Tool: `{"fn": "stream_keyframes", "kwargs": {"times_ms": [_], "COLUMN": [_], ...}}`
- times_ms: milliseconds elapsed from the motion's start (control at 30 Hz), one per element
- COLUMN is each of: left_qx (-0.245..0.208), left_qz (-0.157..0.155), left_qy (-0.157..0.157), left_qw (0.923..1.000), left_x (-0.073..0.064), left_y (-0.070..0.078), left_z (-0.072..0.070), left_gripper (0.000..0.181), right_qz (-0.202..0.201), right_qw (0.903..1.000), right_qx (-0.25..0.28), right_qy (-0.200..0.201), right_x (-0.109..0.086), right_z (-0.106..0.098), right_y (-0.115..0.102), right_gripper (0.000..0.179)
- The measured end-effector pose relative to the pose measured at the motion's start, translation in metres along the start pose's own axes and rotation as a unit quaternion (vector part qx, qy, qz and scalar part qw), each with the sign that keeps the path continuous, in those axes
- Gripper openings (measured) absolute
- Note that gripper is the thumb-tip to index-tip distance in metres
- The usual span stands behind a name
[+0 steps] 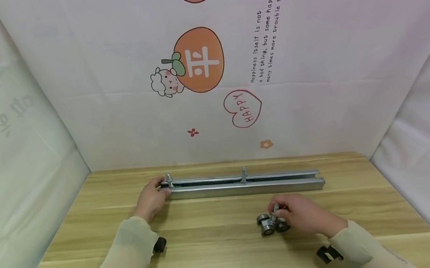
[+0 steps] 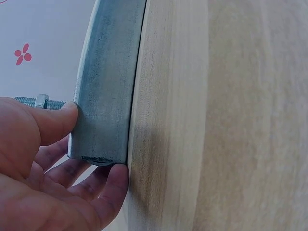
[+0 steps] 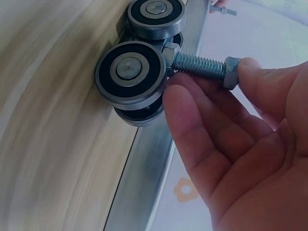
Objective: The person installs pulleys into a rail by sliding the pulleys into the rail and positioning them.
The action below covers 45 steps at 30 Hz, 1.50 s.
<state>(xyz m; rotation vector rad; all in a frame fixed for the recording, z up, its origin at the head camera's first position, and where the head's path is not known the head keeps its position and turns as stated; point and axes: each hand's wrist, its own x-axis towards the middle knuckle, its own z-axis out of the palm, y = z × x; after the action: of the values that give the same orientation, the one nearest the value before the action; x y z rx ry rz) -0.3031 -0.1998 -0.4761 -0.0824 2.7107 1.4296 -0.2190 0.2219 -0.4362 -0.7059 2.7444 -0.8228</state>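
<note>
A long silver metal channel rail (image 1: 224,190) lies across the back of the wooden table, its slot facing up. Two threaded bolts with nuts stick up from the slot, one bolt (image 1: 169,180) at the left end and another bolt (image 1: 244,174) near the middle. My left hand (image 1: 152,201) grips the rail's left end; in the left wrist view its thumb is on the upper edge and fingertips touch the end. In front of the rail, my right hand (image 1: 303,215) holds a roller trolley (image 3: 130,72) by its threaded bolt (image 3: 199,66). The trolley's wheels are close to the tabletop.
The wooden tabletop (image 1: 220,266) extends in front of the rail. A printed white cloth wall (image 1: 305,114) rises just behind it, and plain white cloth stands on both sides. Black wrist devices (image 1: 330,254) hang under the sleeves.
</note>
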Motion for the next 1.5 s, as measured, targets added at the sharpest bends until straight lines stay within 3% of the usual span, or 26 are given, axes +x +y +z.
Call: {"fn": "stream_keyframes", "kwargs": {"times_ms": [267,600,933,1233,1500], "left_qx": [-0.006,-0.005,-0.01,-0.006,-0.011], "left_qz": [-0.001,-0.002,-0.008,-0.005,-0.008], "left_qy": [-0.001,0.003,-0.002,-0.006,-0.003], "left_qw": [1.0,1.0,0.9999,1.0,0.9999], "left_x": [0.0,0.001,-0.002,-0.002,-0.002], "left_y": [-0.001,-0.001,0.0,0.0,0.002], "left_z": [0.001,0.001,0.0,0.001,0.0], "left_gripper": [0.054,0.054,0.054,0.054,0.054], "right_qz": [0.027,0.092,0.122,0.109,0.128], "right_qw": [0.9996,0.9947,0.9905,0.9877,0.9837], "right_qx": [0.005,0.034,0.034,-0.017,-0.016], "right_qy": [0.003,0.03,0.052,0.111,0.126], "right_x": [-0.015,-0.037,-0.059,-0.075,-0.086], "right_z": [-0.012,-0.032,-0.053,-0.07,-0.09], "right_y": [0.022,0.044,0.083,0.12,0.15], "right_gripper": [0.014,0.015,0.018,0.017,0.02]}}
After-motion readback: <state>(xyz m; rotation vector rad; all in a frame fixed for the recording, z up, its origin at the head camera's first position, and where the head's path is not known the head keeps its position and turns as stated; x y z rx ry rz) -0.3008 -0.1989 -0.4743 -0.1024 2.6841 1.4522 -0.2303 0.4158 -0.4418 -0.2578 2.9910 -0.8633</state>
